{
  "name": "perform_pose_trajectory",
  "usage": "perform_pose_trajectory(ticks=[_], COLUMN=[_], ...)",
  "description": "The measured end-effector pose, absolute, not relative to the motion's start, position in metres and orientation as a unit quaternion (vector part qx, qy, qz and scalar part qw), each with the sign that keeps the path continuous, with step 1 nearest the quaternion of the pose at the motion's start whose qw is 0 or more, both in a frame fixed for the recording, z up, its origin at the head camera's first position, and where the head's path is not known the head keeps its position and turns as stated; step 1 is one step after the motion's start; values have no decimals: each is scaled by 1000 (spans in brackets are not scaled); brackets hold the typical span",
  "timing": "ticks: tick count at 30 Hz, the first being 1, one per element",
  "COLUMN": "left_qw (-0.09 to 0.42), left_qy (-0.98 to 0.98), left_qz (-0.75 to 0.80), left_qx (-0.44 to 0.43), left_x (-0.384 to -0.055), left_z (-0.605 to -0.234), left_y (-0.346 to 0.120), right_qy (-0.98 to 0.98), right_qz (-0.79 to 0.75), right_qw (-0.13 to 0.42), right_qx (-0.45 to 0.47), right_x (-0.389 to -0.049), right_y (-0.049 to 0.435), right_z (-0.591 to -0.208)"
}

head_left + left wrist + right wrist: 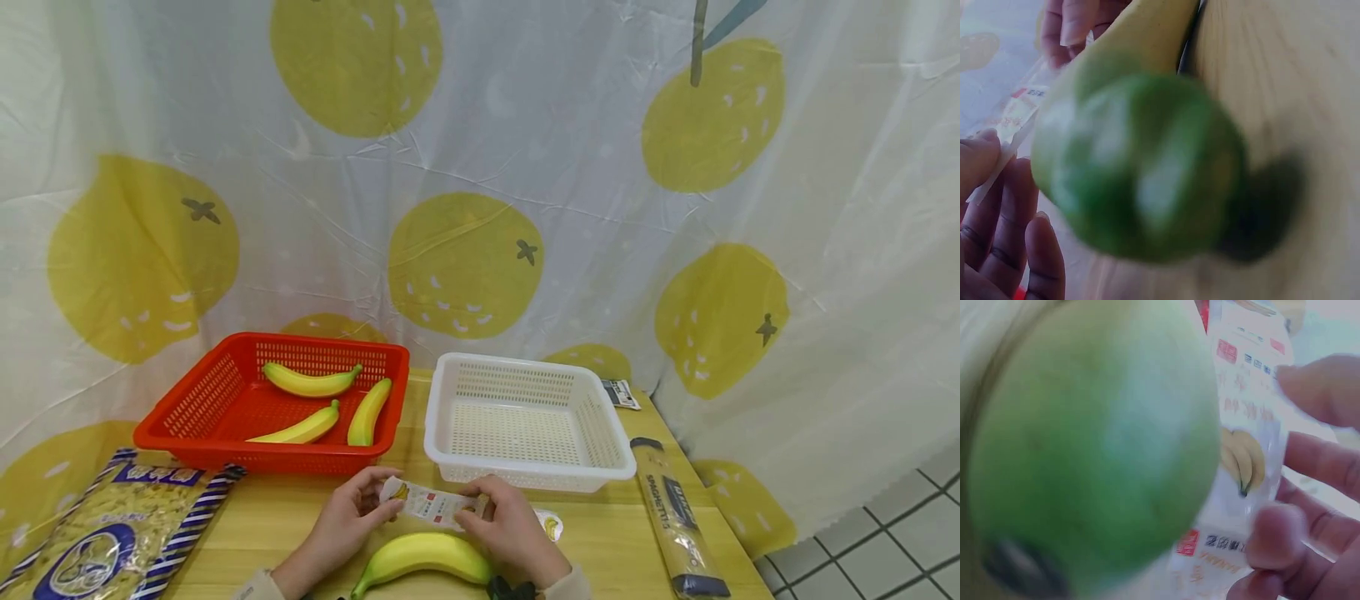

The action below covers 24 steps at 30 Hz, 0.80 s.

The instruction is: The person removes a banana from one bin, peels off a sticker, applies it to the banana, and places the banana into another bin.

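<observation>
Between my two hands stretches a strip of white banana labels, printed with bananas and red marks. My left hand pinches its left end; in the left wrist view the thumb presses on the strip's edge. The other end is gripped by my right hand, fingers curled at the edge in the right wrist view. Just below the strip lies a yellow banana with green ends, and its blurred green tips fill much of both wrist views. A loose banana sticker lies beside my right hand.
Behind my left hand stands a red basket with three bananas inside. A white basket stands to its right. A patterned food bag lies at far left, a spaghetti pack near the table's right edge. A fruit-print curtain hangs behind.
</observation>
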<state>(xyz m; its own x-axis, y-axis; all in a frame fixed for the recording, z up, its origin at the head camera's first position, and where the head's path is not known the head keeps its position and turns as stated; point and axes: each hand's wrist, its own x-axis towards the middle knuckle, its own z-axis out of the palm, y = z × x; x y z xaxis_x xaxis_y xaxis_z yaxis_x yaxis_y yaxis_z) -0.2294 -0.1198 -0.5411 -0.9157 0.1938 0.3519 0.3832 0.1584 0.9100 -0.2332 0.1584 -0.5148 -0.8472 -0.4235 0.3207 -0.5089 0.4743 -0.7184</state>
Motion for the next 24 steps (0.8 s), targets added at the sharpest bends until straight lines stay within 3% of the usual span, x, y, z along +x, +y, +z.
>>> perform_pose_trajectory(ticks=[11, 24], left_qw=[82, 184], left_qy=[-749, -750], left_qz=[-618, -608], left_qx=[-226, -185], left_x=[-225, -221], left_z=[-542, -538], left_y=[-111, -108], right_qy=[-829, -818], right_qz=[443, 493], right_qw=[84, 70], right_qx=[330, 289], right_x=[-221, -219], right_y=[141, 136], right_z=[-512, -516])
